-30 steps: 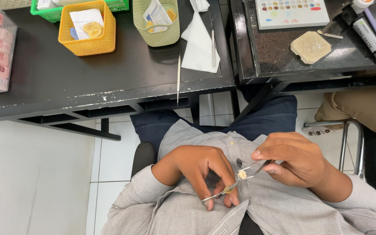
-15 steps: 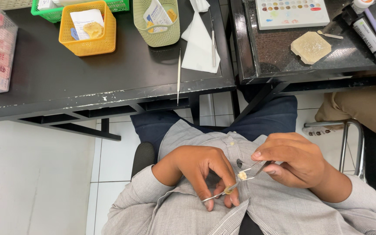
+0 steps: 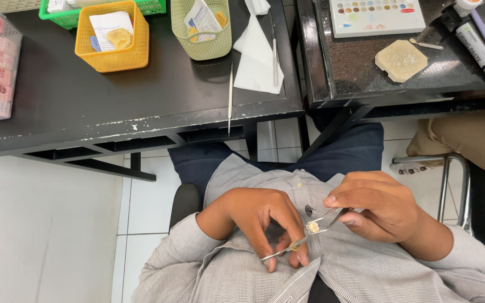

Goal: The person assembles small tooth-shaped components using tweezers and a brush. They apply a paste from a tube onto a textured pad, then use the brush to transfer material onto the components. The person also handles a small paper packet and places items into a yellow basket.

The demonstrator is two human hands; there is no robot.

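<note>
The small cream-coloured piece (image 3: pixel 312 227) sits gripped at the tip of the metal tweezers (image 3: pixel 328 220) pinched in the right hand (image 3: pixel 380 205), low over the lap, while the left hand (image 3: pixel 262 216) holds a thin metal instrument (image 3: pixel 284 249) with its tip near it. The work looks mid-way, with the piece not set down. Farther off, the honeycomb tray (image 3: pixel 402 59), colour palette (image 3: pixel 377 15) and yellow basket (image 3: pixel 113 53) stand on the black tables (image 3: pixel 141 106).

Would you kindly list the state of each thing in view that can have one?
left hand: closed on a thin metal tool
right hand: pinching tweezers
tweezers: shut on a small pale piece
yellow basket: upright, open, holding paper
pale green basket: upright, open, holding a packet
white tissue: lying flat on the black table
long probe: lying over the table's edge
</note>
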